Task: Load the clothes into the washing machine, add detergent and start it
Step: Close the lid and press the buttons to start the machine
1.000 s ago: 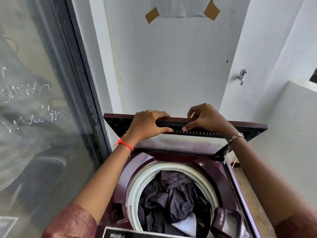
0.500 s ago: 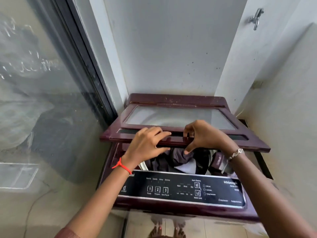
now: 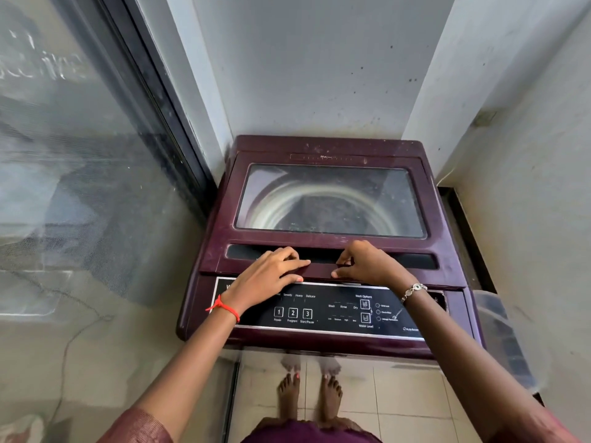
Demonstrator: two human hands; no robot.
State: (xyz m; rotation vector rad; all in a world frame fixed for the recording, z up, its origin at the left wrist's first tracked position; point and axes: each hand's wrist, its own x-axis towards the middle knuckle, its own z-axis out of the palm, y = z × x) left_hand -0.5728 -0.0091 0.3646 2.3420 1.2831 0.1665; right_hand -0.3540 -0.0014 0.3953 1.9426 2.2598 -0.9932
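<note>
A maroon top-loading washing machine point(image 3: 211, 282) stands in a narrow alcove. Its lid point(image 3: 329, 247) lies flat and shut, and through the glass window point(image 3: 329, 199) the drum ring and dark clothes point(image 3: 332, 212) show dimly. My left hand point(image 3: 271, 270) and my right hand point(image 3: 367, 260) rest side by side on the lid's front handle bar, fingers curled over its edge. Below them lies the black control panel point(image 3: 319, 311) with buttons marked 1, 2 and 3 and wash option labels. No detergent container is visible.
A dusty glass door with a dark frame point(image 3: 153, 100) runs along the left. White walls point(image 3: 319, 65) close in behind and to the right. A translucent plastic tub point(image 3: 499, 334) sits right of the machine. My bare feet point(image 3: 307, 398) stand on beige floor tiles.
The lid came down from raised, through half lowered, to fully shut. Both hands stayed on its front edge and travelled down with it. The clothes now show only through the glass.
</note>
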